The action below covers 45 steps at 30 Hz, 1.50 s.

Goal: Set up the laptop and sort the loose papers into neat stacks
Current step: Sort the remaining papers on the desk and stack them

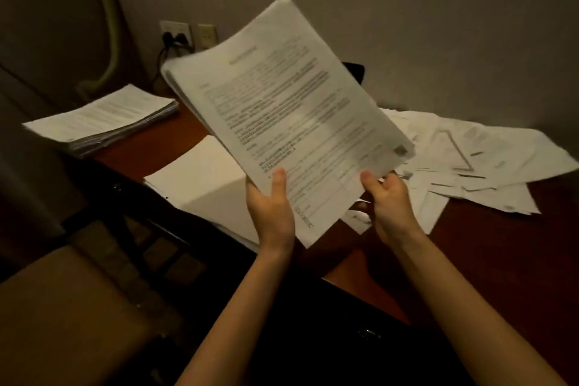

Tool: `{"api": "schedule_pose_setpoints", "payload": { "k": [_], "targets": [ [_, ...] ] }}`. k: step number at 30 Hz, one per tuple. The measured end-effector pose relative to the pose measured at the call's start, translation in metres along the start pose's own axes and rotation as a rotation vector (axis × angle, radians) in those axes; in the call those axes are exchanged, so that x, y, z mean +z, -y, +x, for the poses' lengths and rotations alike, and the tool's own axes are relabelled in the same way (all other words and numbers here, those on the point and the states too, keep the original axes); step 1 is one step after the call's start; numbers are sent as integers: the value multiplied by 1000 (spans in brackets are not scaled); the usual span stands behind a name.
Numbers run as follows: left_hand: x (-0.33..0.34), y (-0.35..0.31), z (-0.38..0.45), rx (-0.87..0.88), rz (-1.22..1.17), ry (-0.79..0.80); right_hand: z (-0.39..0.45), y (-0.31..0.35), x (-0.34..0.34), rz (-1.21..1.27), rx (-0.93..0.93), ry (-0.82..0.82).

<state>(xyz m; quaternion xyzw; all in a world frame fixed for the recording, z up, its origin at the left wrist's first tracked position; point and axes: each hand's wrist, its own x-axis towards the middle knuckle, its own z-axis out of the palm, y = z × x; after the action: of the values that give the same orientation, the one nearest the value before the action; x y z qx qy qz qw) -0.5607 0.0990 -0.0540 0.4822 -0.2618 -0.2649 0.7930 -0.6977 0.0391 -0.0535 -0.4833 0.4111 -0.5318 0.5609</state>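
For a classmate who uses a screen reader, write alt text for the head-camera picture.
Both hands, left hand and right hand, hold up a sheaf of printed pages over a reddish desk. A neat stack lies far left, loose papers right.

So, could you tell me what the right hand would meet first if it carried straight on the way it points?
Probably the loose papers scattered on the desk just beyond the right hand, though the depth is hard to judge. It grips the bundle it holds.
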Motion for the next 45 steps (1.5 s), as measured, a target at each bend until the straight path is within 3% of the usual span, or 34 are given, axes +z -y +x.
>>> {"api": "schedule_pose_setpoints", "payload": {
  "k": [5,9,13,18,23,27,35,41,45],
  "targets": [
    [-55,3,29,22,138,-253,19,-16,58,-33,238,79],
    [-86,14,53,-170,198,-453,28,-29,71,-178,293,80],
    [-100,39,76,-398,267,-423,25,-34,64,-353,288,103],
    [-104,64,93,-451,196,-413,23,-25,53,-911,249,180],
    [-101,67,96,-320,196,-379,23,-15,58,-635,414,187],
    [-97,62,100,-329,190,-379,21,-15,56,-541,476,232],
    [-99,49,111,-385,416,-411,7,-29,81,-666,353,254],
    [-87,49,81,-202,211,-305,0,-29,68,-602,332,163],
    [-82,48,74,-112,199,-366,-1,-34,68,-640,364,238]
  ]
}}
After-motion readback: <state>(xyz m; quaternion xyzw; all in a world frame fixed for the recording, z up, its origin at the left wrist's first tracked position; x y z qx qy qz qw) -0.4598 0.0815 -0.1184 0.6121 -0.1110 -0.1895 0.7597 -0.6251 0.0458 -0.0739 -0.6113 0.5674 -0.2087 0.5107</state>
